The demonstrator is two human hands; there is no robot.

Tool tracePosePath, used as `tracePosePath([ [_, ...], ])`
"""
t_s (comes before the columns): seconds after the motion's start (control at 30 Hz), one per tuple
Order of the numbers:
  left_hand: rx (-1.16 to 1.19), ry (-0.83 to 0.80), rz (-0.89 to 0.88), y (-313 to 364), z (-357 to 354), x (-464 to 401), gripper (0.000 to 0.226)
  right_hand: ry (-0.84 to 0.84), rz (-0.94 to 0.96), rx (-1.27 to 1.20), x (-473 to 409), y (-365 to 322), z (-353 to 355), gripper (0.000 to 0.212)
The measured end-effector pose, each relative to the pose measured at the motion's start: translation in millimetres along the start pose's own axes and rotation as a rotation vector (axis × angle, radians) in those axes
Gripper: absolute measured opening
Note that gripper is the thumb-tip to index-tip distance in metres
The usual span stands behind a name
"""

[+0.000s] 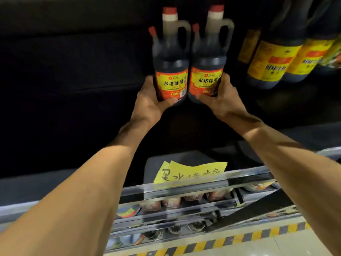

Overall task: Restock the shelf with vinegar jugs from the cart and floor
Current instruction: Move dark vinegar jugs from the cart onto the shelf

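Observation:
Two dark vinegar jugs with red caps, white collars and red-and-yellow labels stand upright side by side over the dark shelf. My left hand (151, 100) grips the base of the left vinegar jug (170, 65). My right hand (223, 100) grips the base of the right vinegar jug (207, 65). The jugs touch each other along their sides. Both my arms reach forward and up into the shelf opening. I cannot tell whether the jugs rest on the shelf board.
Larger dark bottles with yellow labels (273, 58) stand to the right on the same shelf. A yellow handwritten note (191, 172) is stuck at the shelf's metal front rail (184, 187). Lower shelves hold more bottles (171, 202). Yellow-black hazard tape (221, 242) runs along the floor.

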State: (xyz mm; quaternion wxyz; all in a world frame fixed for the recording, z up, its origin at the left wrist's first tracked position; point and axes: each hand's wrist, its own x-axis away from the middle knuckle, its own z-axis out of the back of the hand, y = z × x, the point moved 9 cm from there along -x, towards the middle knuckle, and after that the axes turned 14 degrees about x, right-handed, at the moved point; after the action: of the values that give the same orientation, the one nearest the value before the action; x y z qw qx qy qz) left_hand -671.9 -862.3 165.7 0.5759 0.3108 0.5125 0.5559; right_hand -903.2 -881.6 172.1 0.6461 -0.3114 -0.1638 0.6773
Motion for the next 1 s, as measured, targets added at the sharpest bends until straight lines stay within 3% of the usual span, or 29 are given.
tracePosePath([
  [0.2, 0.001, 0.041, 0.061, -8.5, -5.0, -27.7, 0.086, -0.026, -0.019, 0.029, -35.0, 3.5, -10.9, 0.083],
  [0.43, -0.002, -0.004, 0.041, -9.7, -7.8, -46.2, 0.062, -0.024, -0.049, 0.029, -58.7, 5.5, -21.1, 0.070],
  [0.63, 0.010, 0.019, 0.029, -13.0, -10.6, -43.6, 0.060, -0.004, -0.044, 0.049, -59.4, 7.7, -25.1, 0.075],
  [0.77, -0.049, 0.046, 0.027, -12.5, -12.9, -39.7, 0.078, 0.062, -0.046, 0.084, -48.7, 14.5, -29.2, 0.077],
  [1.0, -0.102, 0.085, 0.022, -15.9, -11.0, -39.2, 0.089, 0.108, -0.012, 0.067, -46.0, 17.1, -26.9, 0.077],
])
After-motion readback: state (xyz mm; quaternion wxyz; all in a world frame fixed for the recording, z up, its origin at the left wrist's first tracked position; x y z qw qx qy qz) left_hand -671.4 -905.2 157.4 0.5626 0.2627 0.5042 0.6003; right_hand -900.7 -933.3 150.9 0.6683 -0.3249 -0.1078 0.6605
